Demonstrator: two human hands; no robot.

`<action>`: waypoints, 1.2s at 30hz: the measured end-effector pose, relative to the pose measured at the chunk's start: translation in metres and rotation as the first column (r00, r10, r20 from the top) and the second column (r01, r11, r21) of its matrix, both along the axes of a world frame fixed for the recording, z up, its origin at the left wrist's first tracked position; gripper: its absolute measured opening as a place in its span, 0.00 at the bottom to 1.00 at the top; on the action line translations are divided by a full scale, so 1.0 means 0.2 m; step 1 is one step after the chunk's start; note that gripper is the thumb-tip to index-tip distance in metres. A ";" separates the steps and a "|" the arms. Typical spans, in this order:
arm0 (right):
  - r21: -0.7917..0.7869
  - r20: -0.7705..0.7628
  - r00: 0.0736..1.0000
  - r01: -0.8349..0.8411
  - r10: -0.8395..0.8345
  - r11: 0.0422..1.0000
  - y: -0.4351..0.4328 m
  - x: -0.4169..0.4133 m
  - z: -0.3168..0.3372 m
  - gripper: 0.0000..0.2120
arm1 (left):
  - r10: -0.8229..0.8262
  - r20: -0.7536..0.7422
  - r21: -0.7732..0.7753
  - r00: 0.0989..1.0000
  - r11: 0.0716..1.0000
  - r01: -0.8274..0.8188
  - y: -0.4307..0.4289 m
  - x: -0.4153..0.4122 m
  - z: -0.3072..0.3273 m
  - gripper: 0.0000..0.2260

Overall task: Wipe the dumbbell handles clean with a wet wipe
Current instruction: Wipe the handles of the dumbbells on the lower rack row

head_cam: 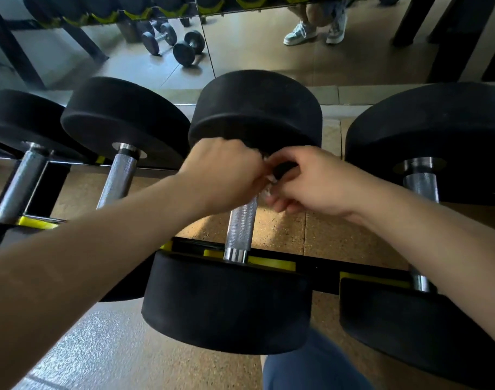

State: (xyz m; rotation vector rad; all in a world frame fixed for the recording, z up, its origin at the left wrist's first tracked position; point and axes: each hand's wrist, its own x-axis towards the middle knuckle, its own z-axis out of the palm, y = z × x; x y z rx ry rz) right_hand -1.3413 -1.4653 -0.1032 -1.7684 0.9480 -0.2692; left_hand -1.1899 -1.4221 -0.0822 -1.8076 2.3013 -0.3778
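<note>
Now, left dumbbell (122,122): resting on the rack (319,270), handle bare.
Left hand (223,173): I see the fingers curled tight over the far end of the centre handle (240,229), just under the far head.
Wet wipe (268,188): a small white crumple on the handle, showing between the two hands and touching both.
Right hand (311,184): fingertips drawn narrow, pinching the wipe's edge just beside the handle.
Near part of the handle: bare knurled steel below both hands.
Right dumbbell (426,130): on the rack, no hand on it.
</note>
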 end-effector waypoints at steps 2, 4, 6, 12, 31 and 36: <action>0.033 0.004 1.000 -0.018 0.018 0.999 0.00 -0.01 0.00 0.11 | 0.054 -0.039 0.192 0.998 0.980 -0.045 0.05 0.01 0.00 0.18; 0.114 -0.028 0.995 -0.094 0.098 0.989 0.02 -0.01 0.00 0.08 | 0.074 -0.089 0.439 0.993 0.898 -0.028 0.14 0.00 0.02 0.18; 0.129 -0.007 0.990 -0.142 0.144 0.981 0.04 0.00 0.01 0.07 | 0.137 -0.203 0.607 0.970 0.795 0.014 0.21 0.02 0.02 0.19; 0.071 0.014 0.953 -0.304 0.304 0.950 0.07 0.00 0.04 0.15 | 0.354 -0.565 0.577 0.746 0.815 0.051 0.23 0.13 0.04 0.10; -0.766 -0.472 0.639 -0.638 0.608 0.076 0.06 0.14 -0.05 0.10 | 0.507 -0.599 0.264 0.620 0.856 -0.444 0.81 -0.02 0.02 0.36; -0.758 -0.340 0.724 -0.589 0.601 0.281 0.04 0.21 -0.03 0.09 | 0.516 -0.561 0.192 0.647 0.842 -0.505 0.81 -0.03 -0.04 0.45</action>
